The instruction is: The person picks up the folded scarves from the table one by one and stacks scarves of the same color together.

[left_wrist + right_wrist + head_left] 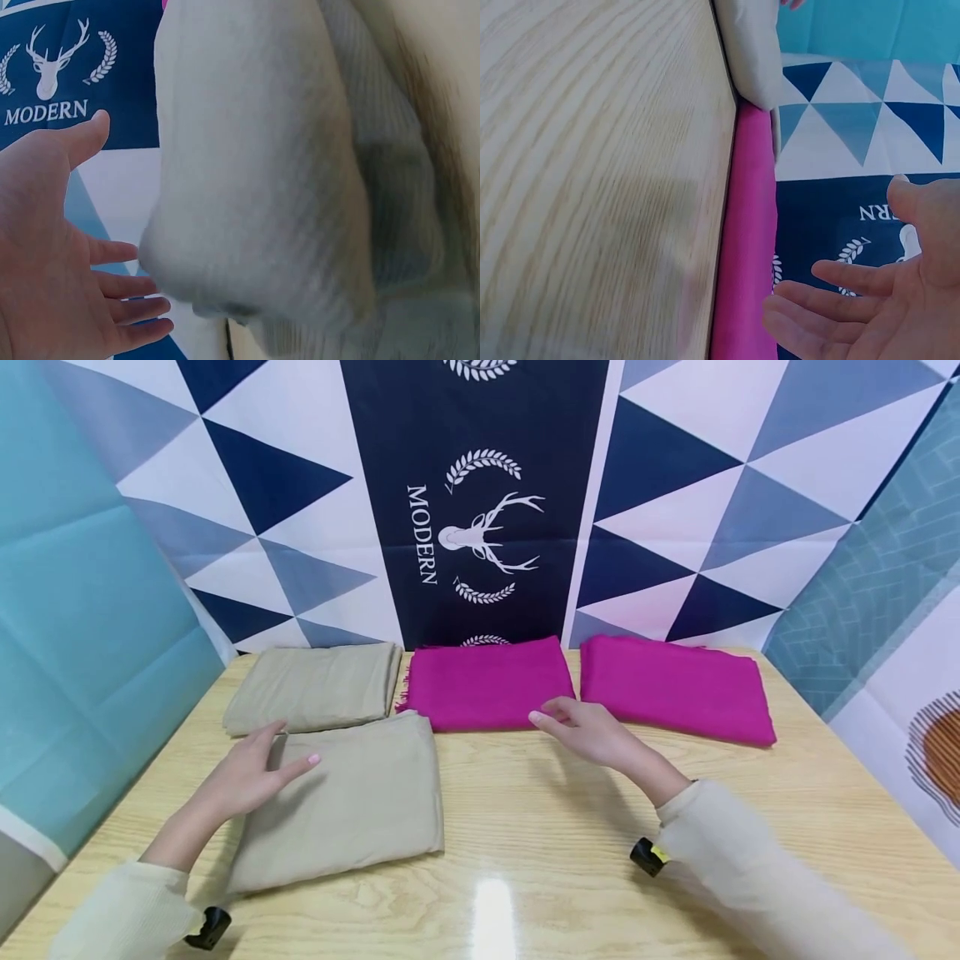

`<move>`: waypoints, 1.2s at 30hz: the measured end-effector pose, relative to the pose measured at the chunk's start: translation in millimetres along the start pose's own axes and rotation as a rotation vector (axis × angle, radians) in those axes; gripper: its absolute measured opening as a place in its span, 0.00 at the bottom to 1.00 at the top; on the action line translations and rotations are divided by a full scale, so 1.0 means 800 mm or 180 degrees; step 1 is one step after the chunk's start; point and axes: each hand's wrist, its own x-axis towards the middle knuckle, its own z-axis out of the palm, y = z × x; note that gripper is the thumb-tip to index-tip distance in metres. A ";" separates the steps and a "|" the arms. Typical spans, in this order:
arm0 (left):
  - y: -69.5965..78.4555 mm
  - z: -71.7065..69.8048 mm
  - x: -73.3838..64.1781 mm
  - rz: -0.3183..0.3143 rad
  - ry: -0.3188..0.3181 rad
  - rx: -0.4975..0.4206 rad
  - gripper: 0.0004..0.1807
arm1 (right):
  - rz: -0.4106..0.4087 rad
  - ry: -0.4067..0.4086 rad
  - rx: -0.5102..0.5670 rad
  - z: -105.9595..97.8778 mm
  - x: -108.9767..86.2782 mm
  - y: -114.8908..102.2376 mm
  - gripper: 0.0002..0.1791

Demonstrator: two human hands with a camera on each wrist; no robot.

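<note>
Four folded cloths would be several: a beige folded cloth (pixel 352 802) lies at the front left of the table, overlapping the near edge of another beige folded cloth (pixel 311 689) behind it. My left hand (pixel 243 777) hovers over the front cloth's left side, its fingers apart and holding nothing. Beside the rear beige cloth lies a magenta folded cloth (pixel 487 685) with a fringed left edge. A second magenta folded cloth (pixel 675 689) sits at the back right. My right hand (pixel 588 731) is in the air near the gap between the magenta cloths, fingers loose and nothing in them.
The wooden table (pixel 555 860) runs up to a patterned hanging (pixel 480 527) with triangles and a deer head. Blue-green fabric (pixel 97 568) hangs at the left, and another patterned sheet (pixel 862 627) at the right.
</note>
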 end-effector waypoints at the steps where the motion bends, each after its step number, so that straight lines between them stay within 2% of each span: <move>1: -0.002 0.001 0.000 -0.0014 -0.0007 -0.0020 0.52 | -0.0001 -0.0014 0.0002 0.001 0.001 -0.001 0.32; 9: -0.012 0.004 -0.001 -0.0129 -0.0049 -0.0183 0.54 | -0.0039 -0.0046 0.0052 0.005 0.009 -0.011 0.31; 14: -0.023 0.005 -0.003 -0.0299 -0.0151 -0.0273 0.56 | -0.0059 -0.0095 0.0124 0.010 0.016 -0.017 0.29; 22: -0.038 -0.008 -0.009 -0.0511 -0.0147 -0.0318 0.49 | -0.0013 -0.0135 0.0249 0.021 0.026 -0.029 0.29; 29: -0.043 -0.009 -0.006 -0.0732 -0.0403 -0.0425 0.50 | 0.0026 -0.0163 0.0269 0.032 0.032 -0.039 0.28; 32: -0.046 -0.008 -0.005 -0.0791 -0.0533 -0.0532 0.54 | 0.0079 -0.0256 0.0472 0.038 0.034 -0.042 0.28; 36: -0.050 -0.007 -0.001 -0.0832 -0.0588 -0.0615 0.56 | 0.0210 -0.0378 0.0841 0.045 0.037 -0.047 0.30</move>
